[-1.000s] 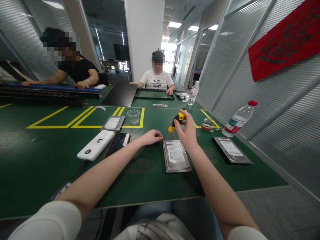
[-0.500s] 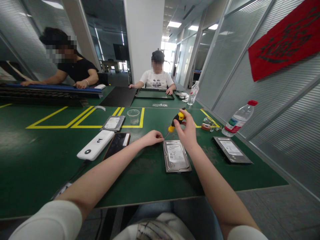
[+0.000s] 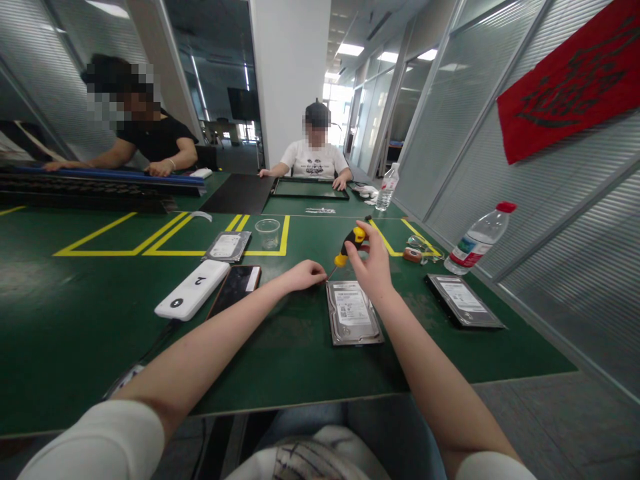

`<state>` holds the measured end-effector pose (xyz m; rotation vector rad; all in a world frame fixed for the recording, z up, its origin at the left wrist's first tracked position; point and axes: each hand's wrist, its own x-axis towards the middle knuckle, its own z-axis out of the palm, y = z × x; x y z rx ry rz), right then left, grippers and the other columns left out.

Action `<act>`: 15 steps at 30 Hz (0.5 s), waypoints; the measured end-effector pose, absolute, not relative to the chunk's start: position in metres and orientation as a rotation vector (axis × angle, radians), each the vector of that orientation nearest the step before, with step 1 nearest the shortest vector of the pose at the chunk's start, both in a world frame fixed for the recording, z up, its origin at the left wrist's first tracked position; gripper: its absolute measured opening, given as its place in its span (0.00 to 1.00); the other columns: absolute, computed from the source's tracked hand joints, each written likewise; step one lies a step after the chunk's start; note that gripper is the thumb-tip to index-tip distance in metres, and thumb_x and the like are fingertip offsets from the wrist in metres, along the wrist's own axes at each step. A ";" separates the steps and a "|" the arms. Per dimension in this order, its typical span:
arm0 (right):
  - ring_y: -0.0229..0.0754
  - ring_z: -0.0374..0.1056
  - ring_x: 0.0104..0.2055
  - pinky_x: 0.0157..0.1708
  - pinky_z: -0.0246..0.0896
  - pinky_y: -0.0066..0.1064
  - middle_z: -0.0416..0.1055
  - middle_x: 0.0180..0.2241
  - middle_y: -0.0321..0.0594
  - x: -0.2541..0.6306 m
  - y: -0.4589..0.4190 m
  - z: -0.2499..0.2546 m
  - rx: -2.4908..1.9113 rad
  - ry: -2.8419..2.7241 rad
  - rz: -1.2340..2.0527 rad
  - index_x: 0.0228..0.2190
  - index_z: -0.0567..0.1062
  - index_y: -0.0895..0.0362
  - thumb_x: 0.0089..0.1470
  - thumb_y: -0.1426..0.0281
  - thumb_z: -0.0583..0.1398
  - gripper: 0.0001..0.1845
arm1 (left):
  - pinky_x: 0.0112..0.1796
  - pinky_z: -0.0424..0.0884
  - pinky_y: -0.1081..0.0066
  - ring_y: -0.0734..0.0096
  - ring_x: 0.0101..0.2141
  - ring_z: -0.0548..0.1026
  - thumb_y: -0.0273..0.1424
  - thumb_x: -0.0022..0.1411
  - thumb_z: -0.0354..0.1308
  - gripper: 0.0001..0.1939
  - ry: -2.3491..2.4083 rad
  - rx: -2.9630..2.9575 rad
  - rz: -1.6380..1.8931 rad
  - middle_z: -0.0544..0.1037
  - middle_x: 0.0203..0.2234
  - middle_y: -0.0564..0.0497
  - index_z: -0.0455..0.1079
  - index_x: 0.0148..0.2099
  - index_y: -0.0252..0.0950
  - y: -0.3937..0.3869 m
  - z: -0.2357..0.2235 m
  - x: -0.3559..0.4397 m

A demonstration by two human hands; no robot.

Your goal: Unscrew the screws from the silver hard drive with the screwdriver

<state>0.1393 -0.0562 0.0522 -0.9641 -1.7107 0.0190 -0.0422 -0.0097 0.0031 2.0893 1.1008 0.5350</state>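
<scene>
A hard drive [image 3: 353, 313] lies label up on the green table in front of me. My right hand [image 3: 373, 260] is wrapped round the black and yellow handle of a screwdriver [image 3: 348, 247], held tilted above the drive's far edge. Its tip points down to the drive's far left corner. At that same corner, my left hand [image 3: 306, 275] has its fingertips pinched together close to the screwdriver tip. Whatever those fingers hold, if anything, is too small to make out.
A second hard drive [image 3: 464, 301] and a water bottle [image 3: 480, 239] stand to the right, near a brown object [image 3: 413, 255]. On the left are a white power bank [image 3: 193, 290], a phone [image 3: 234, 291], another drive [image 3: 227, 247] and a plastic cup [image 3: 267, 233]. Two people sit across the table.
The screwdriver and my right hand have shifted very slightly left and down. My left hand stays pinched at the drive's corner.
</scene>
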 end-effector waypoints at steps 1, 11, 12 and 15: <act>0.46 0.69 0.46 0.38 0.73 0.39 0.70 0.46 0.48 0.139 -0.056 0.052 -0.964 -1.713 0.023 0.54 0.65 0.54 0.60 0.61 0.55 0.22 | 0.28 0.63 0.73 0.70 0.25 0.69 0.34 0.57 0.55 0.12 1.099 2.088 0.534 0.75 0.22 0.51 0.74 0.28 0.31 -0.010 0.003 -0.042; 0.47 0.70 0.45 0.38 0.73 0.41 0.71 0.45 0.48 0.138 -0.055 0.050 -0.963 -1.726 0.027 0.54 0.65 0.54 0.59 0.61 0.55 0.22 | 0.30 0.65 0.72 0.69 0.26 0.71 0.34 0.55 0.56 0.11 1.086 2.079 0.543 0.76 0.24 0.50 0.75 0.29 0.31 -0.013 0.007 -0.044; 0.47 0.70 0.45 0.38 0.73 0.41 0.71 0.45 0.48 0.138 -0.055 0.050 -0.963 -1.727 0.029 0.54 0.65 0.53 0.59 0.61 0.55 0.22 | 0.30 0.65 0.72 0.69 0.26 0.71 0.34 0.55 0.56 0.11 1.084 2.079 0.544 0.76 0.23 0.50 0.75 0.29 0.31 -0.013 0.008 -0.044; 0.47 0.70 0.45 0.39 0.73 0.41 0.71 0.45 0.48 0.138 -0.056 0.051 -0.963 -1.732 0.033 0.54 0.65 0.53 0.59 0.61 0.55 0.22 | 0.29 0.65 0.73 0.69 0.26 0.70 0.34 0.55 0.56 0.11 1.078 2.081 0.543 0.76 0.23 0.50 0.75 0.29 0.31 -0.012 0.008 -0.044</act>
